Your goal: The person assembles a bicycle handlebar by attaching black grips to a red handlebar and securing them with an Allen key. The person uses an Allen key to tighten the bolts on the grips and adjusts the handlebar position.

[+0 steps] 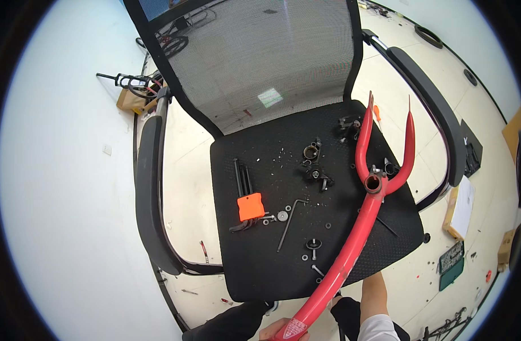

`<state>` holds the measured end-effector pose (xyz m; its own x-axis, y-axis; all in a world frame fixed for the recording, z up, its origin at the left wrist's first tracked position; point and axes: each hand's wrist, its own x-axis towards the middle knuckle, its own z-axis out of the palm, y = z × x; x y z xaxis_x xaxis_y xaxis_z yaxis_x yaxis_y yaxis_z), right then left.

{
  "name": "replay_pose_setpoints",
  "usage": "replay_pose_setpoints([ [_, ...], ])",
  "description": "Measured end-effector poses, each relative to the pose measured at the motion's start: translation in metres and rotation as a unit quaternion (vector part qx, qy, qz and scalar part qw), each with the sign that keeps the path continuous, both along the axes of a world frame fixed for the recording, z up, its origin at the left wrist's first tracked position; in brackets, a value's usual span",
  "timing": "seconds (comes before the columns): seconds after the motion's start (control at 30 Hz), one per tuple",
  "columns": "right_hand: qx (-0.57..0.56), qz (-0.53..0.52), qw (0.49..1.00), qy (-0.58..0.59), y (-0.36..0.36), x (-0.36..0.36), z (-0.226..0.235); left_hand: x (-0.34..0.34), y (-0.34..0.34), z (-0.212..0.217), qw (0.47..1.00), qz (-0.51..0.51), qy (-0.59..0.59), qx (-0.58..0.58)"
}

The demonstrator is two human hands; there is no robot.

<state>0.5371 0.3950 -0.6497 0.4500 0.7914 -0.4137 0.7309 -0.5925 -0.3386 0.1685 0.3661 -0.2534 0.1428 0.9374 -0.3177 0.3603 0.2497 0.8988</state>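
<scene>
A red bicycle frame (351, 243) lies slantwise across the right side of a black office chair seat (255, 278). Its two prongs point away from me, and an open tube end shows where they meet. At the bottom, my left hand (276, 329) is closed round the near end of the main tube. My right forearm reaches up to the seat's front edge, and the hand itself is hidden there. Left of the frame lie a loose hex key (288, 227), a bolt with a round cap (314, 245), a silver bolt (317, 269) and several small nuts and washers.
An orange holder of hex keys (251, 207) sits on the seat's left. Black clamp parts (314, 167) lie mid-seat among white crumbs. Armrests (149, 193) flank the seat. An orange-handled screwdriver (377, 112), a green tool case (452, 266) and a cardboard box (458, 210) rest on the floor.
</scene>
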Motion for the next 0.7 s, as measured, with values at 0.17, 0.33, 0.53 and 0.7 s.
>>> replay_pose_setpoints([
  [0.17,-0.007,-0.002,1.000,0.007,-0.009,0.012,-0.007,0.001,-0.008,0.003,0.998,-0.016,0.042,-0.050],
  [0.33,-0.012,-0.008,1.000,0.016,-0.012,0.022,-0.005,0.007,-0.012,0.002,0.974,0.076,-0.102,-0.186],
  [0.53,0.002,-0.001,0.999,0.038,-0.009,0.036,-0.007,0.003,-0.008,0.002,0.992,-0.024,0.124,-0.029],
  [0.7,0.129,0.051,0.981,0.134,-0.003,0.053,0.003,0.008,-0.004,0.010,0.969,-0.102,0.205,0.094],
])
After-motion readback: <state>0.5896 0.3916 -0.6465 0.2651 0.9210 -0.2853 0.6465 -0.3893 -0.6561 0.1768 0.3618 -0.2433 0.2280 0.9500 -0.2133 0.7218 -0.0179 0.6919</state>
